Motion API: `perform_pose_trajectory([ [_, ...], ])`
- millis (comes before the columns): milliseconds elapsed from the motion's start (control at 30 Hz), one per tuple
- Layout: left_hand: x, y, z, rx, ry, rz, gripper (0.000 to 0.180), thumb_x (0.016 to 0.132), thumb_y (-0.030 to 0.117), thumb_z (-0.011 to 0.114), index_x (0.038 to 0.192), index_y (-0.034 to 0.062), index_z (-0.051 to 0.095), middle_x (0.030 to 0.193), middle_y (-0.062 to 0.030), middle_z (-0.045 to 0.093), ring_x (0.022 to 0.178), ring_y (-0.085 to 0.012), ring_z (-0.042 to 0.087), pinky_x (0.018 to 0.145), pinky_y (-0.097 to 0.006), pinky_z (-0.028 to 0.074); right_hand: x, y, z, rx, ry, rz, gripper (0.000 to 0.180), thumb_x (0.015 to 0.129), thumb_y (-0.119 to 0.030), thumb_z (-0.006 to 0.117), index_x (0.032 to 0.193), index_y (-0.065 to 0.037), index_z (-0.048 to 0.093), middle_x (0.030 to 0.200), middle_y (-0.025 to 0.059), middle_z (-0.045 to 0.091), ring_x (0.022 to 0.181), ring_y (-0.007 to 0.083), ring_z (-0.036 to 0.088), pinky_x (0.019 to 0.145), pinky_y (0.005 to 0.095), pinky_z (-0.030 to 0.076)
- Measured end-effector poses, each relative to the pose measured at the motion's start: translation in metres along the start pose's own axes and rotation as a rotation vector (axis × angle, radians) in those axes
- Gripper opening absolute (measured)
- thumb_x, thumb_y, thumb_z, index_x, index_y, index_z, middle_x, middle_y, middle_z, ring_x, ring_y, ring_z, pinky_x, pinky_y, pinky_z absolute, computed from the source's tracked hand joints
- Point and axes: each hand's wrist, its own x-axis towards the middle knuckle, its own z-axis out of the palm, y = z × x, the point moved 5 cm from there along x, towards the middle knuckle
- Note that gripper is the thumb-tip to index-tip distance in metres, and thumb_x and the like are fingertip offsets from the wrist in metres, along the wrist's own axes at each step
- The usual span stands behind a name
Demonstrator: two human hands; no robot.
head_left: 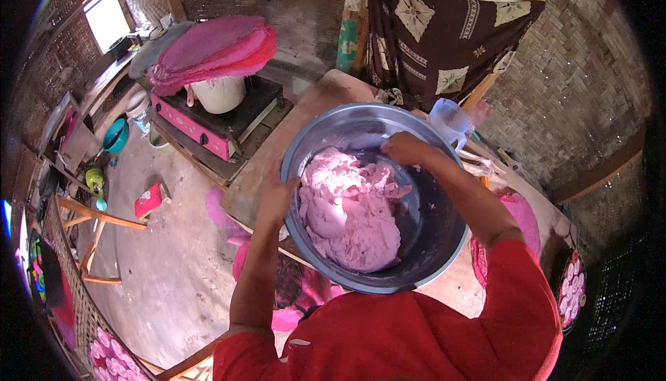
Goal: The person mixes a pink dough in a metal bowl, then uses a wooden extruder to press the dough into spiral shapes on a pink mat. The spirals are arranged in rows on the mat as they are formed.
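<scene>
A wide grey-blue basin [374, 286] stands on the wooden table in front of me. In its left half lies a big lump of pink dough [354, 218], its surface rough and torn, with a sunlit patch on top. My left hand [279, 197] grips the basin's left rim, the thumb over the edge and the other fingers mostly hidden outside. Inside the basin, my right hand [406, 149] is at the far wall, just beyond the dough's upper right edge. Its fingers are curled closed, and whatever they may hold is hidden.
Back left, a pink-fronted gas stove [191, 128] carries a white pot [219, 94] under round pink covers [215, 48]. A clear bluish plastic jug [451, 121] stands behind the basin. Pink cloth [520, 221] lies right of it. A wooden stool frame [97, 235] stands on the floor at left.
</scene>
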Motion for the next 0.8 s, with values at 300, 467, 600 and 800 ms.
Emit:
perform_pose_trajectory([
  [300, 0.026, -0.021, 0.000, -0.070, -0.060, 0.019, 0.070, 0.067, 0.006, 0.063, 0.135, 0.0021, 0.048, 0.128, -0.0135, 0.057, 0.116, -0.0258, 0.054, 0.102, -0.033, 0.038, 0.151, 0.000, 0.090, 1.498, -0.118, -0.470, 0.052, 0.096, -0.047, 0.048, 0.119, -0.003, 0.061, 0.111, 0.0116, 0.064, 0.106, 0.0219, 0.058, 0.095, 0.0386, 0.043],
  [467, 0.039, -0.031, -0.008, 0.230, 0.114, 0.147, 0.060, 0.066, 0.005, 0.058, 0.124, -0.0068, 0.053, 0.124, -0.0202, 0.057, 0.117, -0.0284, 0.053, 0.098, -0.033, 0.040, 0.160, -0.102, 0.063, 1.418, -0.345, -0.532, 0.051, 0.096, -0.042, 0.049, 0.125, -0.002, 0.056, 0.118, 0.0117, 0.061, 0.108, 0.0212, 0.057, 0.098, 0.0371, 0.041],
  [600, 0.051, -0.043, -0.008, 0.094, 0.010, 0.097, 0.063, 0.064, 0.005, 0.059, 0.125, -0.0076, 0.051, 0.126, -0.0188, 0.055, 0.119, -0.0266, 0.050, 0.100, -0.032, 0.038, 0.113, -0.160, 0.051, 1.243, -0.445, -0.618, 0.052, 0.095, -0.038, 0.051, 0.131, -0.001, 0.052, 0.124, 0.0117, 0.059, 0.110, 0.0207, 0.055, 0.100, 0.0359, 0.039],
  [800, 0.033, -0.027, -0.003, -0.163, -0.032, 0.056, 0.062, 0.061, -0.001, 0.058, 0.122, -0.0064, 0.052, 0.121, -0.0146, 0.059, 0.112, -0.0244, 0.054, 0.098, -0.030, 0.039, -0.030, -0.151, 0.016, 0.585, -0.556, -0.745, 0.069, 0.087, -0.047, 0.059, 0.129, 0.007, 0.050, 0.133, 0.0239, 0.052, 0.123, 0.0335, 0.049, 0.104, 0.0416, 0.038],
])
